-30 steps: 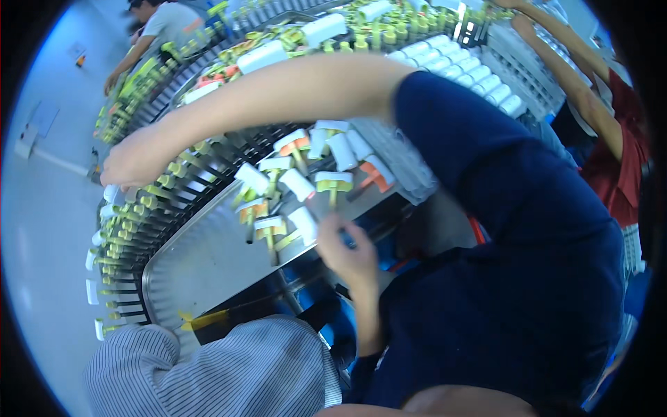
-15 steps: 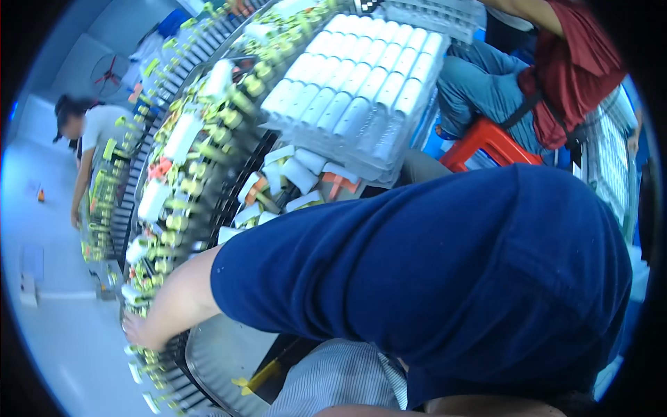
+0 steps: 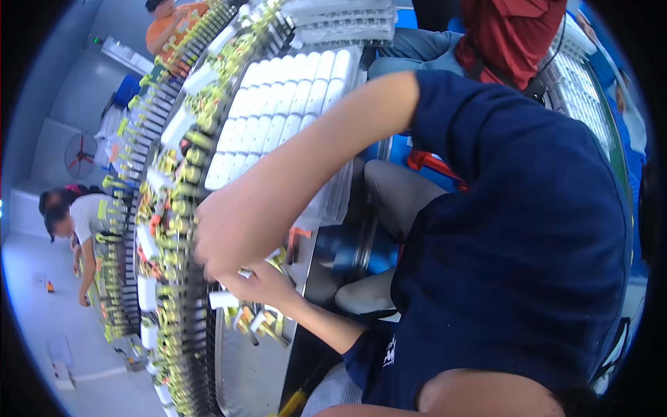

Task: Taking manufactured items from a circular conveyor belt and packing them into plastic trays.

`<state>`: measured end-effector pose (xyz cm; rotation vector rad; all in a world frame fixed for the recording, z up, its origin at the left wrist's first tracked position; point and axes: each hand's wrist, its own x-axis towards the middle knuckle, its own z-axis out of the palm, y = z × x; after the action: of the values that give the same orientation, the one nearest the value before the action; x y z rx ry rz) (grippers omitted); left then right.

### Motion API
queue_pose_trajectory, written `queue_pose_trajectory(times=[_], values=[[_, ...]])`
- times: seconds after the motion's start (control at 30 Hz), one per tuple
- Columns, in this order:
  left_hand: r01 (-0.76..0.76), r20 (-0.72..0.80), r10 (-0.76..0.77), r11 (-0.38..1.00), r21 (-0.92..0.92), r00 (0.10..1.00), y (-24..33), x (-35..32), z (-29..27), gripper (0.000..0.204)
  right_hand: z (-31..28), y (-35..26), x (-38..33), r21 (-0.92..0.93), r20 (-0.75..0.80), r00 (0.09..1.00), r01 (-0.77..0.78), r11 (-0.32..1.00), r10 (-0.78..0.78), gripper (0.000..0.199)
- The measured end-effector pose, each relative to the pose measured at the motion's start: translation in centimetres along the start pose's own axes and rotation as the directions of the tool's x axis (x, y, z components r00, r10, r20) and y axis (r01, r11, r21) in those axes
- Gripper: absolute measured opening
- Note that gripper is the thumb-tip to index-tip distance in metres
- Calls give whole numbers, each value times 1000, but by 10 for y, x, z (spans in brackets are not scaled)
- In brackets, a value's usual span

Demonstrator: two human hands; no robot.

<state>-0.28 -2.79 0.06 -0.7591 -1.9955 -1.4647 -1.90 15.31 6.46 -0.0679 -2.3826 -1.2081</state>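
My right hand reaches down from the upper right on a bare forearm and hovers, blurred, over the edge of a curved conveyor lined with yellow-green holders. Its fingers curl downward; I cannot tell whether they hold anything. Just below it, my left hand comes up from the lower middle and touches the right hand. Its fingertips pinch a small white cylindrical part. Several loose white parts with orange and green ends lie under both hands on the metal ledge.
A tray of white cylinders stands beyond my hands. My navy shirt fills the right. Other people work around the line: one in orange, one in red, one in white at far left. A red stool is nearby.
My right hand has pulled back from far along the conveyor and now meets my left hand at the loose parts. The view has swung, bringing the tray toward the centre.
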Motion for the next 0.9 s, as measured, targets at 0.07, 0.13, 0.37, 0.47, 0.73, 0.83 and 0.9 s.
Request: queue_pose_trajectory(times=[0.07,0.13,0.37,0.47,0.73,0.83,0.9], values=[[-190,222,187,982,-8,957,14,27,33,18,-41,65,-72,838,-124,916,302,454,-381,11],[-281,397,235,958,63,888,19,38,49,19,3,65,-100,856,-25,943,192,481,-332,11],[-320,633,57,896,309,772,24,48,95,19,41,61,-146,957,-65,993,91,274,-102,22],[-356,691,-31,839,410,722,29,52,95,24,35,61,-149,943,-58,991,96,320,-124,18],[-210,811,-64,951,225,581,20,78,92,23,26,41,-143,948,-139,976,180,263,-170,23],[-7,825,-156,982,190,543,26,89,86,25,32,40,-139,935,-175,967,222,276,-184,25],[155,823,-199,979,136,532,32,97,91,26,42,41,-143,948,-179,972,212,236,-155,26]])
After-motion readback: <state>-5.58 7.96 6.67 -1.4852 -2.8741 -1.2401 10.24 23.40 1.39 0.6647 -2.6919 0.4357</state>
